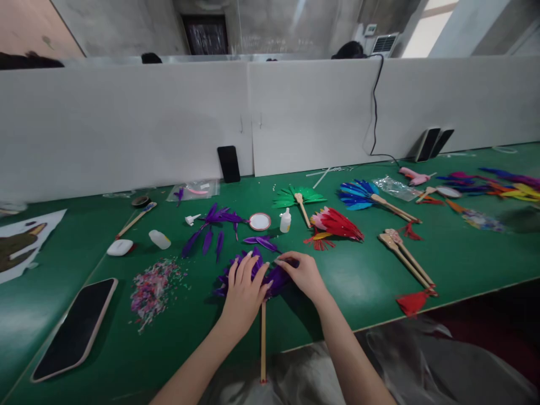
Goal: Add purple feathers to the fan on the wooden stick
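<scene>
A purple feather fan [223,284] with a long wooden handle [264,343] lies on the green table, its handle pointing towards me. My left hand [243,295] rests on the fan's feathers with the fingers spread, hiding much of the middle. At the fan's right side, my right hand [307,277] pinches a dark purple feather [279,279] between thumb and finger. Loose purple feathers [262,242] lie just beyond the hands, and more purple feathers [217,216] lie further left. A small white glue bottle [286,220] stands behind my right hand, beside a round white disc [259,221].
Green [300,197], red [337,224] and blue [358,194] feather fans lie to the right, with wooden handles [407,256] nearer the edge. To the left are a phone [76,329], coloured flakes [154,289] and a white bottle [159,239]. A pink glue gun [415,176] lies near the partition [312,112].
</scene>
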### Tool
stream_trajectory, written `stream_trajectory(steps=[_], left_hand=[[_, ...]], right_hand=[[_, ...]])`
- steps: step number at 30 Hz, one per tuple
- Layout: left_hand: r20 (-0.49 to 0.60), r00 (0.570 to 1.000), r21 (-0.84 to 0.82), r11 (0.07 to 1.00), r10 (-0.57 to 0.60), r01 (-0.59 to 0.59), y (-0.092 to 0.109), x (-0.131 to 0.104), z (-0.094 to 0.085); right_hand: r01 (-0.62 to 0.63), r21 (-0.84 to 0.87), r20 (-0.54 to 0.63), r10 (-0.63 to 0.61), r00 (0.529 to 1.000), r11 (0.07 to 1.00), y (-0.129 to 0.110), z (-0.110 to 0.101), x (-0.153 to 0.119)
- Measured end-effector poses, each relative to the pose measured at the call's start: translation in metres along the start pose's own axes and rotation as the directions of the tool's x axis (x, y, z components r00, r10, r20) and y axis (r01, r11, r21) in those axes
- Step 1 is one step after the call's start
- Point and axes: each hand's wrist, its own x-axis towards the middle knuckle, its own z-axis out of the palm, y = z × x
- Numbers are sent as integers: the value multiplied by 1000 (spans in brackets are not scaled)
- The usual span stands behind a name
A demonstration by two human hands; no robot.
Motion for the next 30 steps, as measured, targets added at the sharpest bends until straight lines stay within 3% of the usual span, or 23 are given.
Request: stream_trajectory(steps=[13, 19, 30], left_hand=[[-48, 998, 44, 998, -50, 53, 1, -4, 0], [-9, 995, -2, 995, -96, 96, 0, -2, -5], [49, 996, -33, 997, -72, 73, 0, 1, -7]], right_hand=[[57, -15, 3, -57, 998, 998, 5, -4, 1], [61, -16, 4, -61, 998, 998, 3, -5, 1], [53, 8, -57, -53, 997, 999, 7, -3, 2]])
